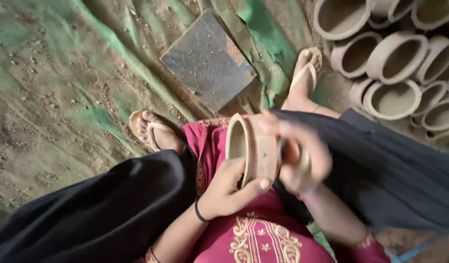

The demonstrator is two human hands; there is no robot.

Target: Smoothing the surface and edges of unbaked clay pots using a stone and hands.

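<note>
A small unfired clay pot (pixel 249 146) lies on its side in my lap, mouth turned to the left. My left hand (pixel 229 187) holds it from below, thumb across its wall. My right hand (pixel 300 156) is blurred with motion and presses against the pot's right side. A small pale object seems to sit in its fingers, but the blur hides what it is. A black band circles my left wrist.
Several more clay pots (pixel 395 58) are stacked at the upper right. A flat dark stone slab (pixel 207 61) lies on the dusty green tarp (pixel 63 73) ahead. My sandalled feet (pixel 154 129) rest on the tarp.
</note>
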